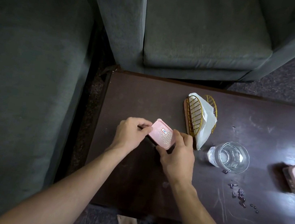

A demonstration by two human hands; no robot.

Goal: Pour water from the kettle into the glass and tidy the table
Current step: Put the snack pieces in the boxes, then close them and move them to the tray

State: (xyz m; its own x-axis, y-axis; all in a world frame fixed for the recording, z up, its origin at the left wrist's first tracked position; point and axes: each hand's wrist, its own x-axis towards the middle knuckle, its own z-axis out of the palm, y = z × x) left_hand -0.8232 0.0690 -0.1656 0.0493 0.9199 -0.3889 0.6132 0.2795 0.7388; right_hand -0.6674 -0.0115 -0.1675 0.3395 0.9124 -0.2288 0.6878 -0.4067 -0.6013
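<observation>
The left hand and right hand — fingers curled round the pink box — hover near the counter's left edge; the glass stands apart.

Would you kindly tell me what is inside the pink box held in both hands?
Only its pink lid, with a small sticker, shows; whatever lies beneath it is hidden. The left hand and right hand grip its ends.

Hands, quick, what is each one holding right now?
Left hand: grips the left end of the pink box.
Right hand: grips the right side of the pink box.
</observation>
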